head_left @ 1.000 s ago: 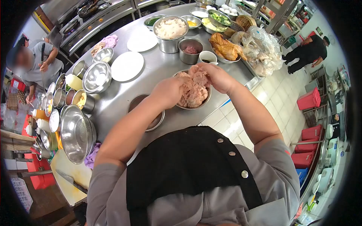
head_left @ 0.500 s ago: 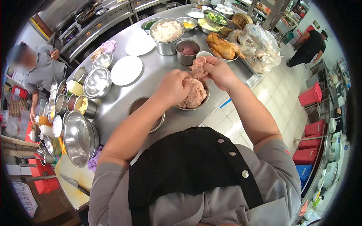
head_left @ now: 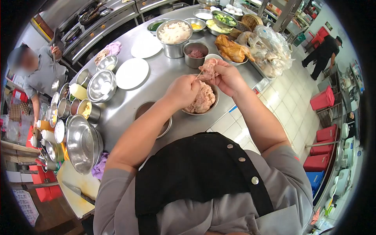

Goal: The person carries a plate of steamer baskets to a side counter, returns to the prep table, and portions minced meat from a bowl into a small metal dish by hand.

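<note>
My right hand (head_left: pixel 227 78) is closed on a piece of raw meat (head_left: pixel 208 69), held just above a steel bowl (head_left: pixel 216 102). A larger mound of raw pink meat (head_left: pixel 203 98) fills that bowl. My left hand (head_left: pixel 183 91) is closed beside the held piece, over the bowl's left side. Between its fingertips and the meat runs a thin pale stick (head_left: pixel 199 74), like a skewer; its far end is hidden. Nearer my body, an open steel bowl (head_left: pixel 163 129) lies partly under my left forearm.
Beyond my hands stand a steel pot with dark red meat (head_left: pixel 196 53), a pot of pale food (head_left: pixel 174 32) and a browned whole bird (head_left: pixel 232 49). White plates (head_left: pixel 132 73) and several steel bowls (head_left: pixel 101 86) lie left. A knife (head_left: pixel 78 192) rests on a cutting board. Two people stand farther off.
My hands have drawn closer around the held meat, and a thin stick now shows at my left fingertips. The person at far right has bent forward; the one at left has raised a hand.
</note>
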The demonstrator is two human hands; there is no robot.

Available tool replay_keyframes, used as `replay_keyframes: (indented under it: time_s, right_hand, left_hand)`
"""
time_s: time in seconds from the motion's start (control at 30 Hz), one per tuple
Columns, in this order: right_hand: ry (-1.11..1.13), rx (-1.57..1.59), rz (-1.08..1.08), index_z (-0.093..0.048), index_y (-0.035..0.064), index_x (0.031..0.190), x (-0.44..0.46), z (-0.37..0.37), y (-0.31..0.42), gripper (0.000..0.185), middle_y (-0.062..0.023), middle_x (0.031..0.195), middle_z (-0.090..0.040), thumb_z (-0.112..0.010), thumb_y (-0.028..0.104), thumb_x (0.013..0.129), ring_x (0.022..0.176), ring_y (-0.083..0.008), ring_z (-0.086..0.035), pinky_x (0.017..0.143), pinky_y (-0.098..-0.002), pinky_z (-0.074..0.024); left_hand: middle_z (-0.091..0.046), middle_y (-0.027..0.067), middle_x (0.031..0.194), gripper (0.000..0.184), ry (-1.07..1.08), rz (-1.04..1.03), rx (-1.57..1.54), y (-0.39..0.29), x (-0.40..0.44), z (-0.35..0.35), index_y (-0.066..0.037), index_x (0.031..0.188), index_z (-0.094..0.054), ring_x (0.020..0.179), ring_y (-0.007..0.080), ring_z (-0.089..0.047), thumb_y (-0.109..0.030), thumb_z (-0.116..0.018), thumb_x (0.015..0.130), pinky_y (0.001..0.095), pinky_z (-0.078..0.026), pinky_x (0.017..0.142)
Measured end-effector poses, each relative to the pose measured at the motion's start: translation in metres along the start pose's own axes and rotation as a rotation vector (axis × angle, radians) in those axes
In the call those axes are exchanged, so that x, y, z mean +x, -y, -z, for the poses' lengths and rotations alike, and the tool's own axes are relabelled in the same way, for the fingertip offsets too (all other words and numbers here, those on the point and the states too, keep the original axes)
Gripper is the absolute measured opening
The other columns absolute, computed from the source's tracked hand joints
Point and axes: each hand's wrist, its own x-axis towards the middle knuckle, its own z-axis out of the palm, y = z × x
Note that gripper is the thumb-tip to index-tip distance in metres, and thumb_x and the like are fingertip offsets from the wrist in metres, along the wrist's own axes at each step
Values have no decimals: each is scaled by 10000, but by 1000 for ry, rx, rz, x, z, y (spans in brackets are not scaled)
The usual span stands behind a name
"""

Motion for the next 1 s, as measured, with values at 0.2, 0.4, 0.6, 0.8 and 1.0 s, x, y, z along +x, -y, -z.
replay_keyframes:
  time_s: [0.2, 0.4, 0.6, 0.8, 1.0]
  right_hand:
    - [-33, 2, 45, -588, 32, 1104, -5, 1, 13, 173, -108, 1047, -693, -505, 29, 952, 815, -177, -680, 630, -281, -541]
    - [-3, -380, 66, -597, 56, 1044, -2, -6, 11, 135, -58, 952, -681, -607, 71, 911, 743, -109, -638, 610, -257, -504]
    - [-72, -599, -5, -610, 66, 999, 6, -12, -6, 120, -21, 884, -666, -651, 66, 886, 704, -78, -609, 559, -232, -463]
    - [-13, -559, -9, -607, 50, 1019, -1, -13, 7, 150, -15, 884, -653, -664, 66, 882, 693, -73, -590, 591, -234, -477]
    - [5, -897, 232, -596, 34, 1081, -2, -15, -4, 242, 7, 900, -634, -700, 43, 863, 767, -53, -574, 671, -222, -484]
  left_hand:
    - [-647, 245, 919, 297, -25, 42, 117, 26, 2, 5, -3, 980, -635, 913, 414, -638, -264, -523, 895, 481, -499, 782]
    - [-612, 184, 1206, 531, -78, -79, -189, 1, -1, 7, -29, 1334, -491, 1006, 289, -666, -186, -632, 847, 372, -536, 849]
    - [-675, 113, 1048, 389, -108, -133, -251, 6, 6, 1, 3, 1257, -579, 908, 142, -663, -108, -624, 887, 290, -535, 788]
    - [-698, 74, 931, 209, 18, 122, -580, 10, 5, 16, -8, 1090, -656, 839, 119, -663, -128, -551, 954, 263, -512, 689]
    - [-684, 66, 928, 238, 72, 297, -907, 1, 3, 21, -20, 1066, -624, 829, 152, -672, -199, -491, 983, 261, -511, 686]
